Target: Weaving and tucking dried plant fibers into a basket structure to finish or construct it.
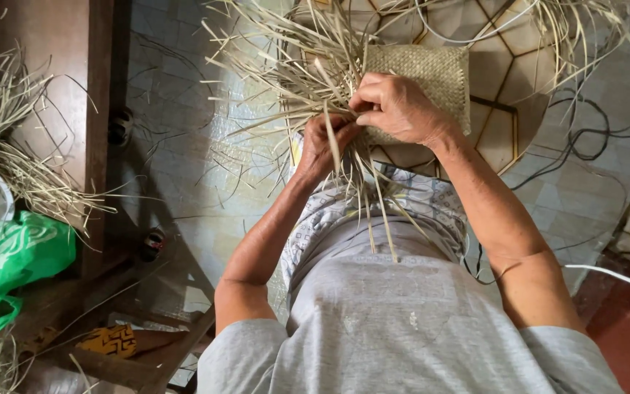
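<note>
Head camera looks straight down on a person's lap, where a pale tan woven mat panel of flat dried palm strips (pixel 424 80) is being worked. Its finished part is a tight, even, small-check weave forming a roughly square patch; it rests over a round yellowish stool top with dark geometric lines (pixel 508 109), just beyond the person's knees. From the panel's left edge the unwoven loose strips (pixel 293 66) fan out in a ragged spray, some long ones trailing down over the lap of the grey patterned garment (pixel 373 292)

The right hand (pixel 399 109) lies on the panel's lower left corner, fingers curled and pressing down on the weave, the fingertips pinching strips at the working edge. The left hand (pixel 326 142) sits just beside and below it, touching it, fingers closed around a few loose strips (exactly how many cannot be told), with one strip crossing over its back.

To the left stands dark wooden furniture (pixel 74 95) bearing a bundle of the same dried straw (pixel 9 146), with a green plastic bag (pixel 9 263) near it. Dark cables (pixel 592 138) run over the grey tiled floor (pixel 176 146) at right
</note>
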